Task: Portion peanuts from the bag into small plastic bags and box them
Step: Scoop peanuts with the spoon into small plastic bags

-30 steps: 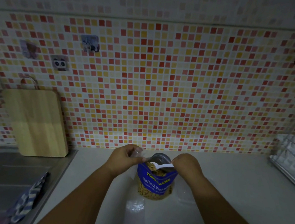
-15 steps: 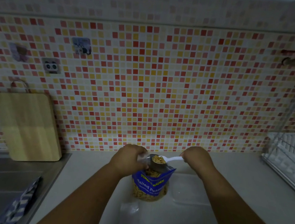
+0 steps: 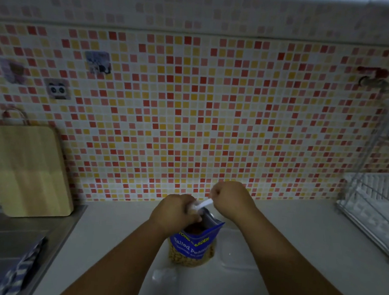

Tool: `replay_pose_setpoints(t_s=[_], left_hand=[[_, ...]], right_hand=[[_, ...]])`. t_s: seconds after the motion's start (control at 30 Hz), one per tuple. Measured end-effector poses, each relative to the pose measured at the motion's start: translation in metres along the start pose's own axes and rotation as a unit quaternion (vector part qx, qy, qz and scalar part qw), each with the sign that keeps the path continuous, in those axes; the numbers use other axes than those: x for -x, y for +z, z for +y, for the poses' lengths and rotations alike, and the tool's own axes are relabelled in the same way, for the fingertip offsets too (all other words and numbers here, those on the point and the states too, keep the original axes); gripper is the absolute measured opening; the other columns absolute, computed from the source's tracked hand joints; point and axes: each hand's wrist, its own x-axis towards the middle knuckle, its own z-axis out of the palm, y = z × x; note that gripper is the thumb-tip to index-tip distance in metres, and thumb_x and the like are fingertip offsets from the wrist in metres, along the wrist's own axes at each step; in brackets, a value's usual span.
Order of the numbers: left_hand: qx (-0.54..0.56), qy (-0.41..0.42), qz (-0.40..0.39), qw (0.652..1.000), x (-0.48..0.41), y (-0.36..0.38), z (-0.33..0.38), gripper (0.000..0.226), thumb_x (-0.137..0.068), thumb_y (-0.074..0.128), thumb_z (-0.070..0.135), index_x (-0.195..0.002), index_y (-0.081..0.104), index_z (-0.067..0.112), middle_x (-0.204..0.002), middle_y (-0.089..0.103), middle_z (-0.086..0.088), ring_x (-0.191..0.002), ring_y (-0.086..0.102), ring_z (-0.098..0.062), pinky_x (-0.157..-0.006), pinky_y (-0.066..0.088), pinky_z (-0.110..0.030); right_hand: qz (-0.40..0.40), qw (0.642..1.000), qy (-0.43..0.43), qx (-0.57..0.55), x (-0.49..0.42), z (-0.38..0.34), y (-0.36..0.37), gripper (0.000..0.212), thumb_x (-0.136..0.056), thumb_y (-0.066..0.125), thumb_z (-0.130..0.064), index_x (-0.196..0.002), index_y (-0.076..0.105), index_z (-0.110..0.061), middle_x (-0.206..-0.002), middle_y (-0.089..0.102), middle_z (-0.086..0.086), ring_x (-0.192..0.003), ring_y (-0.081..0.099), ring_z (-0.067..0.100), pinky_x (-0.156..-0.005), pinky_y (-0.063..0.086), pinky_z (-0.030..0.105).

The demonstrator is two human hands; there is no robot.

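Both my hands work just above the peanut bag (image 3: 192, 247), which stands open on the counter (image 3: 117, 234). My left hand (image 3: 174, 212) curls around a small clear bag (image 3: 191, 208), and my right hand (image 3: 232, 202) grips a white spoon (image 3: 206, 203) tilted toward it.

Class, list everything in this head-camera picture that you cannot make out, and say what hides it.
- Spoon bowl, head view: behind the left hand; load unseen.
- Small plastic bag: mostly covered by that hand's fingers; fill unclear.
- Peanut bag brand: folded, dim.
- Striped cloth: cut by the bottom edge.
- Dish rack: cut by the right edge.
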Motion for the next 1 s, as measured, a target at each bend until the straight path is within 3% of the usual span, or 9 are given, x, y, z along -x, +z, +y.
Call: replay_pose_setpoints(t_s=[0.07,0.13,0.2,0.27,0.33,0.4,0.53,0.67,1.0], left_hand=[[0.071,-0.027,0.039,0.996,0.002,-0.001,0.0,0.04,-0.075,0.074,0.035,-0.111,0.063,0.02,-0.095,0.064,0.005,-0.086,0.058,-0.012,-0.071,0.046,-0.024],[0.137,-0.056,0.066,0.987,0.003,-0.004,-0.002,0.038,-0.077,0.073,0.034,-0.11,0.064,0.019,-0.095,0.064,0.007,-0.088,0.06,-0.012,-0.073,0.046,-0.023],[0.215,-0.094,0.079,0.969,0.005,-0.009,-0.008,0.032,-0.078,0.073,0.033,-0.106,0.066,0.019,-0.098,0.069,0.002,-0.091,0.064,-0.016,-0.079,0.054,-0.032],[0.283,-0.124,0.088,0.947,0.006,-0.014,-0.015,0.026,-0.078,0.074,0.029,-0.101,0.067,0.021,-0.099,0.07,-0.003,-0.09,0.065,-0.02,-0.079,0.055,-0.036],[0.323,-0.138,0.087,0.932,0.009,-0.019,-0.02,0.022,-0.078,0.073,0.026,-0.099,0.066,0.021,-0.091,0.068,-0.005,-0.078,0.062,-0.02,-0.065,0.052,-0.031],[0.334,-0.147,0.076,0.928,0.012,-0.021,-0.024,0.022,-0.08,0.072,0.024,-0.1,0.067,0.017,-0.082,0.066,-0.005,-0.066,0.059,-0.018,-0.054,0.046,-0.025],[0.311,-0.159,0.032,0.936,0.018,-0.016,-0.025,0.024,-0.081,0.071,0.022,-0.102,0.067,0.012,-0.083,0.07,-0.005,-0.066,0.064,-0.018,-0.05,0.05,-0.025],[0.313,-0.167,0.015,0.935,0.018,-0.007,-0.03,0.026,-0.078,0.073,0.022,-0.102,0.067,0.013,-0.096,0.071,-0.005,-0.089,0.069,-0.022,-0.076,0.059,-0.041],[0.352,-0.176,0.023,0.919,0.016,0.0,-0.038,0.024,-0.077,0.075,0.021,-0.099,0.069,0.015,-0.097,0.073,-0.004,-0.094,0.068,-0.02,-0.087,0.057,-0.041]], right_hand=[[0.1,0.982,-0.153,0.045,0.005,-0.009,-0.007,0.02,-0.085,0.055,-0.018,-0.095,0.071,-0.022,-0.099,0.068,0.002,-0.094,0.057,0.023,-0.08,0.045,0.031],[0.22,0.927,-0.283,0.106,0.012,-0.009,-0.016,0.023,-0.076,0.053,-0.016,-0.085,0.073,-0.02,-0.083,0.07,-0.003,-0.08,0.059,0.02,-0.07,0.044,0.028],[0.313,0.895,-0.296,0.112,0.018,-0.005,-0.027,0.019,-0.07,0.062,-0.009,-0.085,0.074,-0.015,-0.079,0.071,-0.002,-0.074,0.06,0.021,-0.067,0.046,0.028],[0.348,0.905,-0.229,0.084,0.018,0.002,-0.033,0.022,-0.064,0.067,-0.002,-0.083,0.073,-0.011,-0.077,0.071,0.003,-0.073,0.059,0.024,-0.067,0.045,0.029],[0.287,0.942,-0.15,0.086,0.019,0.004,-0.032,0.021,-0.069,0.06,-0.003,-0.083,0.073,-0.01,-0.08,0.071,0.005,-0.079,0.056,0.024,-0.069,0.042,0.029],[0.125,0.978,-0.107,0.128,0.019,0.002,-0.014,0.023,-0.078,0.057,-0.01,-0.098,0.069,-0.011,-0.097,0.067,0.006,-0.1,0.052,0.023,-0.081,0.042,0.029],[-0.056,0.977,-0.086,0.185,0.021,-0.017,0.028,0.028,-0.088,0.056,-0.019,-0.113,0.062,-0.007,-0.117,0.06,0.01,-0.117,0.047,0.026,-0.096,0.04,0.033],[-0.088,0.989,0.026,0.118,0.016,-0.033,0.054,0.039,-0.09,0.056,-0.023,-0.126,0.052,-0.008,-0.127,0.052,0.011,-0.117,0.048,0.026,-0.099,0.042,0.033],[-0.087,0.968,0.229,-0.052,0.011,-0.04,0.064,0.036,-0.088,0.06,-0.024,-0.121,0.058,-0.01,-0.121,0.06,0.008,-0.109,0.059,0.024,-0.09,0.05,0.03]])
